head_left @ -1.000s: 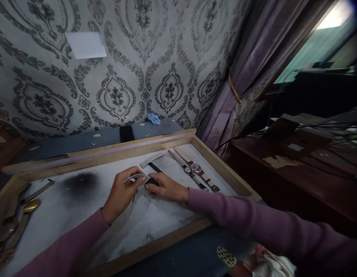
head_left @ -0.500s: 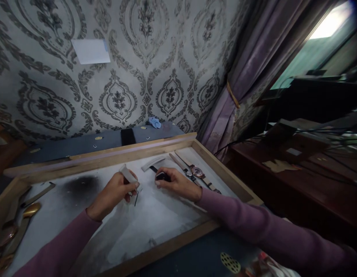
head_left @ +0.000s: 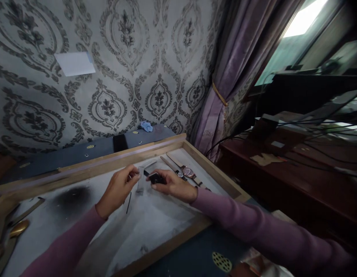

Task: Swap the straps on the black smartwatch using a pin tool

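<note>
Over a wooden-framed tray (head_left: 216, 176) with a pale floor, my right hand (head_left: 172, 185) is closed on a dark watch (head_left: 155, 178), whose black strap points back and left. My left hand (head_left: 117, 189) is just left of it, thumb and fingertips curved toward each other with a gap between them. A grey strap piece (head_left: 140, 186) lies between the two hands, close to the left fingertips. Below my left hand rests a thin black strip (head_left: 129, 203). Two watches lie behind my right hand, one with a reddish case (head_left: 188, 171).
More watches, one gold-cased (head_left: 19, 228), lie at the tray's left end. Behind the tray are a black phone-like slab (head_left: 120, 143) and a crumpled blue cloth (head_left: 146, 126). A red-brown desk (head_left: 294, 173) with cables stands at the right.
My left hand has let go of the grey strap piece, which now lies on the tray. The watch in my right hand has turned slightly. The whole view has shifted.
</note>
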The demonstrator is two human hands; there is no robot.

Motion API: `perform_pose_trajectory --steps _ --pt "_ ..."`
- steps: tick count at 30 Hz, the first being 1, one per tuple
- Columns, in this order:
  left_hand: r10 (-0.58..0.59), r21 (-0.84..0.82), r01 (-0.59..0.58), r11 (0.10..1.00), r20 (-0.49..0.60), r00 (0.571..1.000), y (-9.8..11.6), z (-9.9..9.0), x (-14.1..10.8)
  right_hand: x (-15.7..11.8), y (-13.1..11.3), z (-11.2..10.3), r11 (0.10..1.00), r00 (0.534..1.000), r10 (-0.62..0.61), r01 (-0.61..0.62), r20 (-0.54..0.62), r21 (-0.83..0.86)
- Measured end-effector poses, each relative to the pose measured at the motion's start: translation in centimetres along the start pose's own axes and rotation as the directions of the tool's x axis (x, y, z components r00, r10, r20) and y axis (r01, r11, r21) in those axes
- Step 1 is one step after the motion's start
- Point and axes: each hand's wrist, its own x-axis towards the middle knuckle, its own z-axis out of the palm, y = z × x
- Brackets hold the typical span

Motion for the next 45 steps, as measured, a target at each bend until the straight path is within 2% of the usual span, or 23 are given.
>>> perform_pose_trajectory --steps 2,5,7,10,15,18,20,23,25,29,33,35,39,42,45 --pt "0.031 -0.025 -0.030 0.999 0.040 0.999 0.6 0.6 -1.0 0.0 0.1 0.3 0.993 0.996 -0.092 0.092 0.005 -0.077" --pt "0.034 -0.076 -0.029 0.997 0.070 0.997 0.4 1.6 -2.0 -0.2 0.1 1.2 0.959 0.982 -0.164 0.180 0.088 -0.218" --pt "0.016 -0.112 -0.008 0.994 0.065 0.998 -0.1 2.2 -2.3 -0.4 0.1 1.8 0.932 0.979 -0.142 0.183 0.148 -0.312" --pt "-0.045 -0.167 0.056 0.984 0.066 0.997 -0.9 2.4 -2.7 -0.6 0.1 2.5 0.897 0.979 -0.099 0.165 0.178 -0.410" --pt "-0.182 -0.239 0.209 0.948 0.130 0.975 -1.3 2.2 -3.5 -0.6 0.4 3.1 0.876 0.971 -0.021 0.133 0.239 -0.463" --pt "-0.252 -0.261 0.279 0.924 0.131 0.959 -1.3 1.5 -4.0 -0.5 0.7 2.9 0.875 0.964 0.030 0.102 0.263 -0.473" --pt "-0.287 -0.276 0.306 0.911 0.110 0.952 -1.4 0.7 -4.2 -0.4 0.9 2.3 0.837 0.976 0.027 0.095 0.214 -0.539" --pt "-0.322 -0.313 0.321 0.894 0.049 0.945 -1.8 -1.0 -4.1 -0.2 1.2 1.5 0.717 0.998 -0.040 0.060 0.044 -0.695" --pt "-0.336 -0.347 0.314 0.884 -0.005 0.942 -2.0 -2.2 -3.9 -0.1 1.4 1.2 0.670 0.997 -0.073 0.033 -0.022 -0.742" --pt "-0.357 -0.395 0.294 0.870 -0.095 0.929 -2.4 -3.9 -3.4 0.1 1.1 1.8 0.668 0.997 -0.080 0.062 0.011 -0.742" --pt "-0.362 -0.430 0.280 0.858 -0.121 0.924 -2.4 -4.3 -3.3 1.0 0.2 3.7 0.639 0.991 -0.122 0.122 0.057 -0.759" --pt "-0.359 -0.445 0.279 0.851 -0.106 0.927 -2.4 -4.3 -3.3 2.1 -0.2 4.8 0.667 0.993 -0.114 0.099 0.031 -0.738" --pt "-0.348 -0.458 0.274 0.846 -0.083 0.934 -2.5 -4.2 -3.3 4.9 -0.5 6.5 0.779 0.999 -0.024 -0.012 -0.049 -0.627" --pt "-0.334 -0.460 0.270 0.846 -0.063 0.941 -2.8 -4.2 -3.2 6.6 0.0 7.0 0.793 0.997 -0.016 -0.034 -0.077 -0.609" --pt "-0.307 -0.453 0.256 0.854 -0.043 0.951 -3.0 -4.1 -3.2 7.1 0.6 6.9 0.811 0.994 -0.038 -0.029 -0.102 -0.584"
